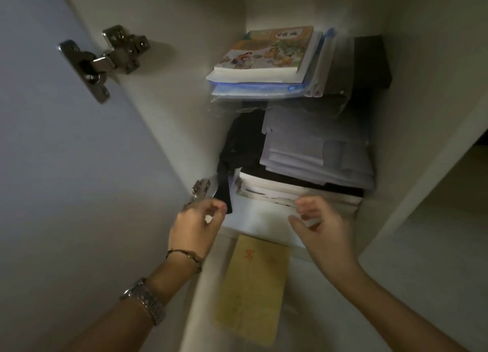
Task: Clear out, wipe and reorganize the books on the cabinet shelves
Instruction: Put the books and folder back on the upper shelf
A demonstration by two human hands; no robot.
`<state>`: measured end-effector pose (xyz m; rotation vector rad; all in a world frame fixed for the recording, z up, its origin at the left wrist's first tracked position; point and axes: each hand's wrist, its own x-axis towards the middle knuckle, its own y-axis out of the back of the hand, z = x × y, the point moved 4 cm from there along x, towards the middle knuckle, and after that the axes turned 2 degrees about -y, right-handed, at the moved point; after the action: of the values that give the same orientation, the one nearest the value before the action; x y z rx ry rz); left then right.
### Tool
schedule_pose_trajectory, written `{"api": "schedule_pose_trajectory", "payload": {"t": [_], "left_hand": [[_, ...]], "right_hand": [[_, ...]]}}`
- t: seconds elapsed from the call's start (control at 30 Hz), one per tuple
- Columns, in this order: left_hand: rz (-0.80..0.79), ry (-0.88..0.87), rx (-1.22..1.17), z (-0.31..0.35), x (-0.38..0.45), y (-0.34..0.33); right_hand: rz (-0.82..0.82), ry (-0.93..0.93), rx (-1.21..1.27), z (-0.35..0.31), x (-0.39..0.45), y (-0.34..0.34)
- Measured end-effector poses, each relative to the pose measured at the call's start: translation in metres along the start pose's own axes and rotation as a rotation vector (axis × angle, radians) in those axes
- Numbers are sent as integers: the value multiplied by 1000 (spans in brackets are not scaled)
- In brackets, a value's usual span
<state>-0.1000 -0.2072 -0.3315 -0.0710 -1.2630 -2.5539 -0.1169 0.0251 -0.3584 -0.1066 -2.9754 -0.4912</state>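
Barely begun: shelves loaded, nothing cleared or wiped.

Reaching in with left hand [196, 221] and right hand [320, 229], fingers loosely curled, grasping nothing, at the lower stack [298, 190]; illustrated book [266, 52] waiting on the shelf above; yellow booklet [252, 288] lying below.

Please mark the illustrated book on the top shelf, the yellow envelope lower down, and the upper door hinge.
illustrated book [266, 51]: head view, middle of its colourful front cover.
yellow envelope [250, 288]: head view, centre of its flat face.
upper door hinge [104, 61]: head view, on the metal arm between door and cabinet wall.
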Motion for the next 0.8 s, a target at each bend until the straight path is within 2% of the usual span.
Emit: {"api": "schedule_pose_trajectory", "payload": {"t": [0.1,0.23,0.33,0.4,0.53,0.63,0.8], "left_hand": [[-66,99,-60,-26,-25,-25],[-267,211,-118,-58,-60,-63],[-389,205,-103,-75,-79,-87],[-450,286,-144,-82,-87,-96],[-456,345,-265,-98,-93,-107],[-440,360,-297,-93,-92,-107],[-404,398,-315,-94,-93,-113]], "right_hand": [[-25,-99,46,25,-23,-13],[-25,-248,90,64,-54,-28],[-81,-390,60,93,-71,-38],[-163,-473,77,104,-80,-45],[-322,-553,247,107,-98,-63],[-312,-596,368,106,-104,-73],[-272,-664,433,113,-106,-73]]}}
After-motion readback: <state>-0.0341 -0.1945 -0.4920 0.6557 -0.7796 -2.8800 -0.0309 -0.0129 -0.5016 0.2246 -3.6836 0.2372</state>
